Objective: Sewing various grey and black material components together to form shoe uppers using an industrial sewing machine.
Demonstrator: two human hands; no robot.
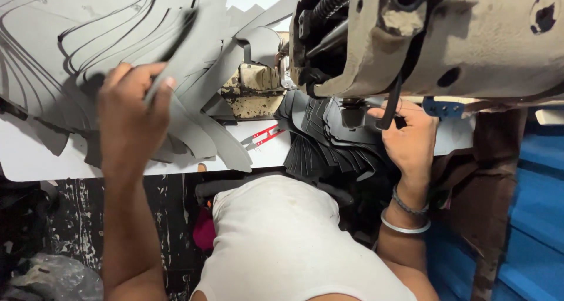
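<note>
We pinch one grey cut piece [176, 48] in our left hand [132, 122] at ten o'clock; its long axis runs toward one o'clock, over a spread grey pile [70, 42]. Our right hand [408, 139] grips a dark strip [390, 104] under the sewing machine [470, 37], on a fanned black stack [320, 133]. One red thread snip [261, 136] lies between.

- Light even, fairly bright, from above; white counter [35, 160] nearly blown out at left.
- Under the counter dim, floor detail murky.
- Machine head [446, 37] very close to the lens, soft, bulges with wide-angle stretch at top right.
- Left hand [132, 122] slightly motion-blurred, edges smeared.
- Deep shadow under the machine; dark pieces [329, 136] lose detail there.
- Right hand [408, 139] sharper, half shaded.
</note>
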